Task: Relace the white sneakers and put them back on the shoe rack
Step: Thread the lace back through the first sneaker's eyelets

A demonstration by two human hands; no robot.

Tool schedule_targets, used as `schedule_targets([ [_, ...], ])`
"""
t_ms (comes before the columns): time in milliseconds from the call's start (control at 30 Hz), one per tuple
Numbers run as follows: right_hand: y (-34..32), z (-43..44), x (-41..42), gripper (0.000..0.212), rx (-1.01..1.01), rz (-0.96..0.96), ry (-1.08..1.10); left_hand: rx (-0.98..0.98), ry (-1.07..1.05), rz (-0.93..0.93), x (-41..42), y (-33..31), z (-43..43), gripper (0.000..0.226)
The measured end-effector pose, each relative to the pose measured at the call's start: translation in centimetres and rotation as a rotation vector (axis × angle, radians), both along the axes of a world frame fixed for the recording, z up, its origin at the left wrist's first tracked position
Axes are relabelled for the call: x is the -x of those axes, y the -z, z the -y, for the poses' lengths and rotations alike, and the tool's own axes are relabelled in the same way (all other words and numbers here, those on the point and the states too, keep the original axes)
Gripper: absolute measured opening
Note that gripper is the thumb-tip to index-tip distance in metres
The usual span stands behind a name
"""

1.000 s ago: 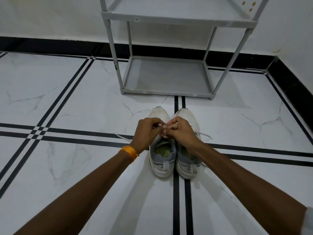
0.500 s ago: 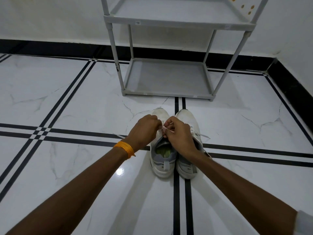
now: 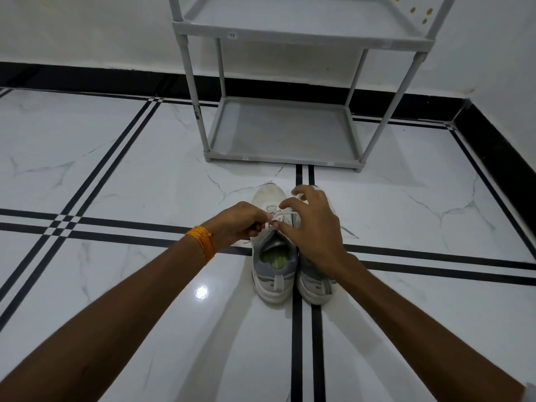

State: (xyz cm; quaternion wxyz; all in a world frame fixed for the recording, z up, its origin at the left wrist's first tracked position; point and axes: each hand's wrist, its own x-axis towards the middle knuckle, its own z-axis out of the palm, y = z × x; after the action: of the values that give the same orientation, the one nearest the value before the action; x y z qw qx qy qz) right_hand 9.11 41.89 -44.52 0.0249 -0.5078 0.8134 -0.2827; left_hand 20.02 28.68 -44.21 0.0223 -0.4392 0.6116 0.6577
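Head view: the left hand (image 3: 239, 221) pinches a white lace (image 3: 280, 215) over the left sneaker (image 3: 272, 256); the right hand (image 3: 313, 227) hovers spread above the right sneaker (image 3: 314, 285), both on the floor (image 3: 116, 175) before the shoe rack (image 3: 284, 132).

A white marble-look floor (image 3: 121, 175) is laid in large glossy tiles, veined with faint grey and crossed by paired black inlay lines (image 3: 307, 343); small white squares are formed where the lines intersect at the left. A bright spot of reflected light (image 3: 202, 292) is seen on the tile near the middle. The white walls (image 3: 87, 30) are edged at the bottom by a black skirting (image 3: 87, 76), which is carried round the corner on the right. A few small yellow dots (image 3: 420, 14) are seen on the wall at the upper right. Soft shadows are cast across the floor. The light is dim and even.
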Motion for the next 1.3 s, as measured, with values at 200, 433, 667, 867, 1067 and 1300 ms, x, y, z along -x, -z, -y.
schedule_targets([
  [200, -1.3, 1.6, 0.1, 0.021, -0.188, -0.182, -0.167, 0.061, 0.028, -0.004, 0.0, -0.1, -0.2, 0.022],
  [433, -0.5, -1.1, 4.7, 0.026, -0.351, -0.192, -0.287, 0.164, -0.02, -0.085, -2.3, 0.5, 1.4, 0.016],
  [667, 1.8, -2.3, 5.2, 0.019, -0.374, -0.259, -0.279, 0.665, 0.081, -0.112, -3.4, 3.3, 0.2, 0.01],
  [867, 1.9, -2.2, 4.8, 0.011, -0.307, -0.192, -0.161, 1.126, 0.165, -0.052, -4.3, 4.4, -0.1, 0.007],
  [1067, 2.0, -2.3, 3.9, 0.041, -0.528, -0.511, -0.065, 0.844, -0.234, 0.044, -4.3, 5.6, -1.1, 0.008],
  [1300, 1.4, -2.3, 5.2, 0.01, -0.327, 0.268, 0.145, 0.841, -0.073, 0.152, -3.6, 5.1, -1.2, 0.012],
])
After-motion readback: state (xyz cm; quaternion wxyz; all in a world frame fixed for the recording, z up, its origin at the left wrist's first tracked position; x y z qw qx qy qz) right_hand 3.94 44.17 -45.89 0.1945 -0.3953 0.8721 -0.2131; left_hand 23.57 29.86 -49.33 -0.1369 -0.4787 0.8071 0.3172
